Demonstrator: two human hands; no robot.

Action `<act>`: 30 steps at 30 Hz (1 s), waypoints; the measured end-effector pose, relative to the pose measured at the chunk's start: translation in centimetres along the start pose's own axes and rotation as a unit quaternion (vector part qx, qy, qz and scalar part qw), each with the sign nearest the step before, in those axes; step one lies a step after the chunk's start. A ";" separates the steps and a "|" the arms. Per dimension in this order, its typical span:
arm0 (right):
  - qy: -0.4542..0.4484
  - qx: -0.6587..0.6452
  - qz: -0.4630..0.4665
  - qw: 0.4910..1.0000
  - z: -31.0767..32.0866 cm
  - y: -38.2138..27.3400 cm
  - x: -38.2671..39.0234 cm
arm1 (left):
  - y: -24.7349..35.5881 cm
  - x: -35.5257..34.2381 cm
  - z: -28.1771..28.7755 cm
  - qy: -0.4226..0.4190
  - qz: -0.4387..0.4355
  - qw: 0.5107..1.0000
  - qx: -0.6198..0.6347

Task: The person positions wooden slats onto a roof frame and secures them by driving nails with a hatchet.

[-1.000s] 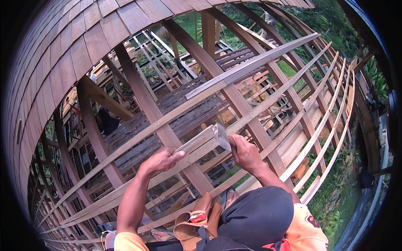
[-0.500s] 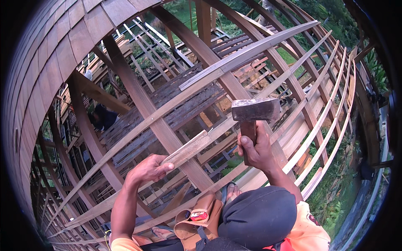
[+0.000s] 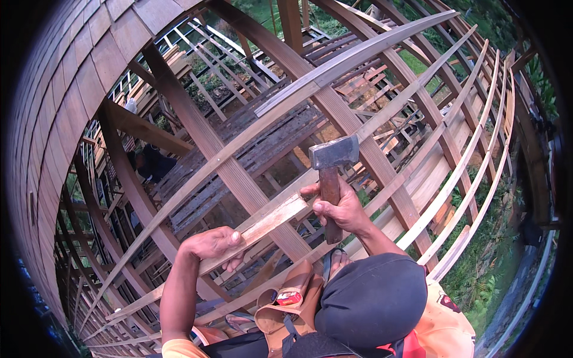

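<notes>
My left hand [image 3: 218,244] is closed round the near end of a short wooden strip [image 3: 268,225], thumb on top and fingers beneath. The strip slants up and right above the curved battens. My right hand [image 3: 341,209] grips the brown handle of a hatchet [image 3: 330,191], held upright. Its dark metal head [image 3: 333,152] points up, with the blunt end on the left and the flared edge on the right. The right index finger reaches out to the strip's far end. The lower end of the handle sticks out below that hand.
Curved dark rafters [image 3: 197,128] cross long thin battens [image 3: 352,45], leaving wide gaps over a drop. Wooden shingles [image 3: 77,65] cover the left side. A tan tool pouch [image 3: 276,325] with a small red box [image 3: 289,298] lies beside my bent dark knee [image 3: 373,301]. Greenery [image 3: 477,298] shows lower right.
My right hand has brought the hatchet left and slightly down, and its index finger now meets the strip's end. The strip has shifted a little right and its face has turned upward.
</notes>
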State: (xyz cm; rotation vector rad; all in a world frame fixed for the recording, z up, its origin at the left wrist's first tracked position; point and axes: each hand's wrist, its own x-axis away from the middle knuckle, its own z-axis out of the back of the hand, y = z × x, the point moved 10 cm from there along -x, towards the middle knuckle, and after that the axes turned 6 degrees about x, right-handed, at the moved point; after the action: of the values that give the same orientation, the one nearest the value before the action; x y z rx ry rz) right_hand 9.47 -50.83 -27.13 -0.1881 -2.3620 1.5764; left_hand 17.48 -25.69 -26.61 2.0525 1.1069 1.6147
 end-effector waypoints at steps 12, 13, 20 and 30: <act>-0.088 -0.050 -0.004 0.995 -1.5 3.1 -0.9 | 1.4 0.6 -1.9 -0.094 -0.092 0.991 -0.041; -0.076 -0.082 0.014 0.994 -1.3 3.1 -0.4 | 2.2 1.0 -2.5 -0.087 -0.096 0.990 -0.059; -0.022 -0.248 0.049 0.967 2.0 6.7 1.1 | 3.3 0.7 -3.1 -0.026 -0.142 0.979 -0.144; -0.059 0.075 0.041 0.995 5.3 0.0 1.7 | 2.6 0.9 -4.7 0.004 -0.163 0.967 -0.195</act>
State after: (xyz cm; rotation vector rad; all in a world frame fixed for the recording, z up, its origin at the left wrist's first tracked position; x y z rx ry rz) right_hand 6.20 -55.01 -28.77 -0.1659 -2.3380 1.8431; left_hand 14.21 -27.73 -22.81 1.5267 0.9719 1.5293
